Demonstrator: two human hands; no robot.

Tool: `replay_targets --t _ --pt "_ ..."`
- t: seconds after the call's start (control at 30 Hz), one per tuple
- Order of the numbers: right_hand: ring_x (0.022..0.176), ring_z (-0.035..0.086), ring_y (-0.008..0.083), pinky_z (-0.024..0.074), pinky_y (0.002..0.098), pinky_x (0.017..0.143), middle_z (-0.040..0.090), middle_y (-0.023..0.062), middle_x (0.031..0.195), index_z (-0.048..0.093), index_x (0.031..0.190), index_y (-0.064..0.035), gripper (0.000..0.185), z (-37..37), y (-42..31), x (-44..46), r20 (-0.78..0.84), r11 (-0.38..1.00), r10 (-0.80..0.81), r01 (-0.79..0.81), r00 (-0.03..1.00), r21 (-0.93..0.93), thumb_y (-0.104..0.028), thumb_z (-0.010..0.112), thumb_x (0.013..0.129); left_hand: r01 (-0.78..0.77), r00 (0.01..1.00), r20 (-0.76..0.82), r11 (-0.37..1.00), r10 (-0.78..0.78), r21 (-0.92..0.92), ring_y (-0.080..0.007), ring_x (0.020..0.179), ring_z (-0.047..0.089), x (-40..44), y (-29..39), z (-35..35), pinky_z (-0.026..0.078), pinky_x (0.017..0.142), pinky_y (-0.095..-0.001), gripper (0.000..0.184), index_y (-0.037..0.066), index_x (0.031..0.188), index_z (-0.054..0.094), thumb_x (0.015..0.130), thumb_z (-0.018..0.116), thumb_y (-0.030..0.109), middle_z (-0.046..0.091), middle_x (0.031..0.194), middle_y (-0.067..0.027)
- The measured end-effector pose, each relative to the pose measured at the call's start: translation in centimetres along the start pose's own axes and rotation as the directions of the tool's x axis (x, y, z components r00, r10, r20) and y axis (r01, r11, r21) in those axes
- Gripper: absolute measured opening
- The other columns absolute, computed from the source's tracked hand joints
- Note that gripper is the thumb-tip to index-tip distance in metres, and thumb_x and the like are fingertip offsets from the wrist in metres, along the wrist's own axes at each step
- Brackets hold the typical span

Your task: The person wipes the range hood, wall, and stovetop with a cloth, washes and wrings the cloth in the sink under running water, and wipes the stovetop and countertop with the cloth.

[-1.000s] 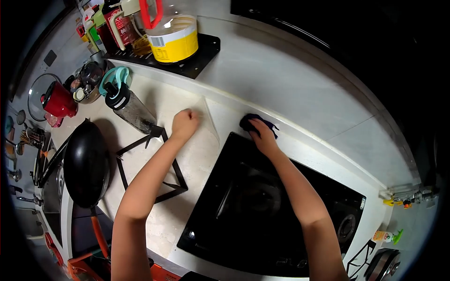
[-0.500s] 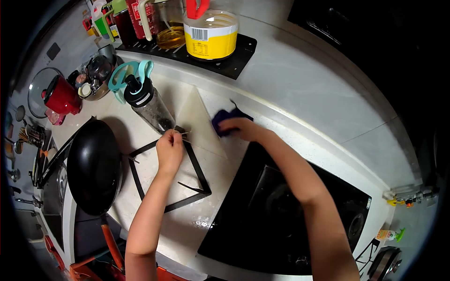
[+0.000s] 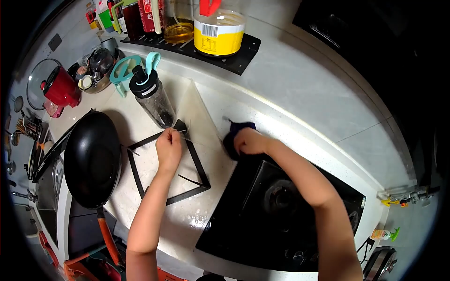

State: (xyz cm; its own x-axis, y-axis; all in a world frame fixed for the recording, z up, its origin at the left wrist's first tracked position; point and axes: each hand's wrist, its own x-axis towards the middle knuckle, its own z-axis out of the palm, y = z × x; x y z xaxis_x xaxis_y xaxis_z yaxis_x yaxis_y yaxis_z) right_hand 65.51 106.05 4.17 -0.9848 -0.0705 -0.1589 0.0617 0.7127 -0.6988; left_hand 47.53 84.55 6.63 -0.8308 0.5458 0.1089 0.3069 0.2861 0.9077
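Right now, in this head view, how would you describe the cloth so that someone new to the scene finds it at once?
Start from the big glossy black cooktop and go to its upper left corner in the picture. There the right hand rests over the cloth. It is dark blue-purple and crumpled, unlike the smooth, rigid cooktop beside it.

Gripping a dark cloth (image 3: 228, 146) by the cooktop (image 3: 243, 234)

Bunching it under curled right hand (image 3: 251, 141) at the cooktop's back left corner. Holding left hand (image 3: 168, 146) closed over a black metal stand (image 3: 196, 161), just beside the base of a black-capped bottle (image 3: 153, 104). Showing, farther left, a black wok (image 3: 91, 159) with an orange handle (image 3: 108, 239); above, a yellow-labelled jar (image 3: 218, 37) on a dark shelf (image 3: 244, 58).
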Motion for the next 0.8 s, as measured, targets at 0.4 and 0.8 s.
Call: replay_targets --t 0.4,0.8 --pt "0.109 0.047 0.0335 0.0409 0.0380 0.090 0.050 0.0160 0.118 0.053 0.115 -0.0058 0.046 -1.0 5.1 7.0 -0.544 0.943 -0.173 -0.022 0.821 -0.333 0.004 0.054 0.070 -0.056 0.998 0.022 0.998 0.056 -0.018 -0.0191 0.051 0.047 -0.5 0.6 -1.3 0.039 0.051 -0.0329 0.016 -0.002 0.075 0.053 0.084 0.046 0.010 0.051 0.058 -0.0163" --pt "0.120 0.041 0.0314 0.0373 0.0388 0.096 0.041 0.0160 0.131 0.046 0.120 -0.0018 0.035 -3.9 5.8 23.1 -0.344 0.940 -0.108 -0.017 0.933 -0.341 -0.016 0.042 0.088 0.079 0.997 0.003 0.967 -0.081 -0.243 -0.0070 0.051 0.036 -4.1 -1.1 -2.1 0.030 0.045 -0.0249 0.018 -0.001 0.070 0.049 0.086 0.044 0.006 0.041 0.053 -0.0032"
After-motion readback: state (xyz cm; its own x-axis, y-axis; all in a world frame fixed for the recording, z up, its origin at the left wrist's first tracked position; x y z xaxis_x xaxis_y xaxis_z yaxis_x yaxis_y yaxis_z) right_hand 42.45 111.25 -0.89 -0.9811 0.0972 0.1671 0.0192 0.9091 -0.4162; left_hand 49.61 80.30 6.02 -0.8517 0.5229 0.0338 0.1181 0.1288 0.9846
